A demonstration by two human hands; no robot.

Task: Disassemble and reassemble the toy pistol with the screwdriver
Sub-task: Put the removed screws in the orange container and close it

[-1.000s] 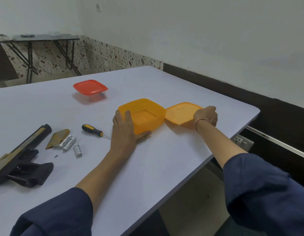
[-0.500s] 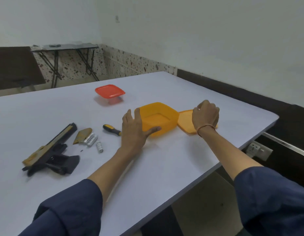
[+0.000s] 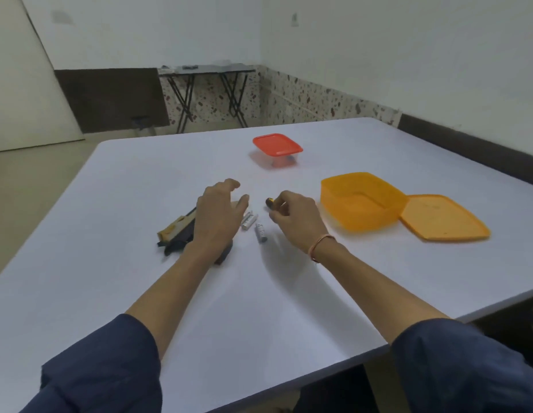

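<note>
The black and tan toy pistol [image 3: 176,228] lies on the white table [image 3: 259,293], mostly hidden under my left hand [image 3: 219,216], which hovers over it with fingers spread. Three silver batteries [image 3: 249,221] lie loose just right of that hand. The screwdriver [image 3: 270,201] shows only the black-and-yellow end of its handle; my right hand [image 3: 295,217] curls its fingers round it. Its shaft is hidden.
An open orange box [image 3: 360,201] stands to the right, its orange lid [image 3: 441,217] flat beside it near the table's right edge. A red-lidded clear box [image 3: 277,146] sits farther back. A folding table [image 3: 205,70] stands by the far wall.
Both hands left the orange box and lid and came left: the left one over the pistol, the right one onto the screwdriver handle. The view swung left.
</note>
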